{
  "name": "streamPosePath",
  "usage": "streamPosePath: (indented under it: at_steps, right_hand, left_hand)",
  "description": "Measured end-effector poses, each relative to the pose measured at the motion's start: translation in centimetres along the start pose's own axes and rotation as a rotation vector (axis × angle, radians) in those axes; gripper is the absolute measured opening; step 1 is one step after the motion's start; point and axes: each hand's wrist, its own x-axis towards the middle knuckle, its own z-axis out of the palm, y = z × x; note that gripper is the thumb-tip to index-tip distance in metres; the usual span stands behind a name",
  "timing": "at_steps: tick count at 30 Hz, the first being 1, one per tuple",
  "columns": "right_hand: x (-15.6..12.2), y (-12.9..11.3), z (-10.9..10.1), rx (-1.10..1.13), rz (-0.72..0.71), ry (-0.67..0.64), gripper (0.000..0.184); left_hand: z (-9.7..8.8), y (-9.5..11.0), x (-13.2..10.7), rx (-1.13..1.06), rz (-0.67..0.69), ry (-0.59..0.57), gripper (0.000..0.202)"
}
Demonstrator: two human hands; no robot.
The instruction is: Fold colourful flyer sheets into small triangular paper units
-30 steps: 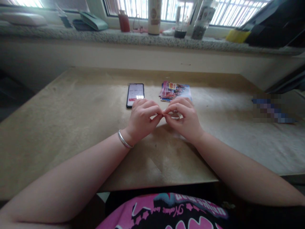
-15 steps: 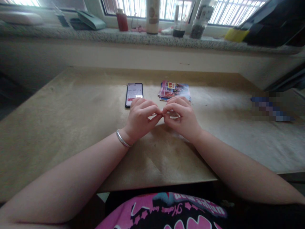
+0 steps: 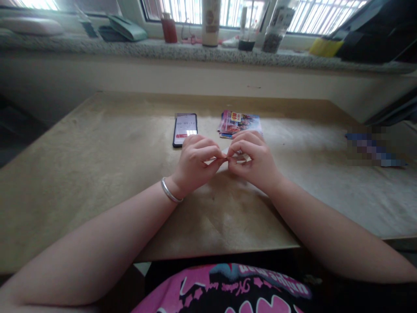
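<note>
My left hand point(image 3: 199, 163), with a silver bangle point(image 3: 171, 190) at its wrist, is closed in a pinch over the middle of the table. Facing it, my right hand point(image 3: 254, 161) pinches too, and the fingertips of both hands meet. Between them they grip a thin whitish sheet point(image 3: 230, 151), mostly hidden behind the fingers; I cannot tell its exact kind. Just beyond my left hand lies a phone point(image 3: 184, 127) with a timer on its lit screen. A small stack of colourful printed packets or cards point(image 3: 241, 123) lies beyond my right hand.
The table point(image 3: 114, 174) carries a pale brownish cover. At the right lies a partly blurred blue-purple item point(image 3: 374, 150). Behind, a speckled stone sill point(image 3: 169, 50) holds a red bottle point(image 3: 169, 28), a tall pale bottle point(image 3: 211, 24), a yellow object point(image 3: 325, 47) and other things.
Both hands sit slightly further right in the picture, as does the whole scene. A little more of the whitish sheet shows between the fingers. The pinching grip stays.
</note>
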Motion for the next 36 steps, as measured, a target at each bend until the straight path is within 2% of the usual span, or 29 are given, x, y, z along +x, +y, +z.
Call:
streamPosePath:
  at_steps: [5, 12, 18, 36]
  right_hand:
    - [0.1, 0.1, -0.2, -0.009, -0.024, -0.002, 0.015]
    - [0.1, 0.5, -0.6, -0.065, -0.027, -0.027, 0.014]
    - [0.1, 0.9, -1.0, -0.122, -0.084, -0.016, 0.013]
    - [0.0, 1.4, -1.5, -0.152, -0.108, -0.001, 0.013]
  left_hand:
    - [0.0, -0.1, -0.1, 0.012, -0.028, -0.016, 0.024]
    - [-0.1, 0.0, -0.1, -0.006, -0.008, 0.022, 0.022]
    - [-0.3, 0.0, -0.1, 0.034, -0.056, -0.018, 0.024]
    - [-0.6, -0.3, -0.1, 0.074, -0.060, -0.015, 0.025]
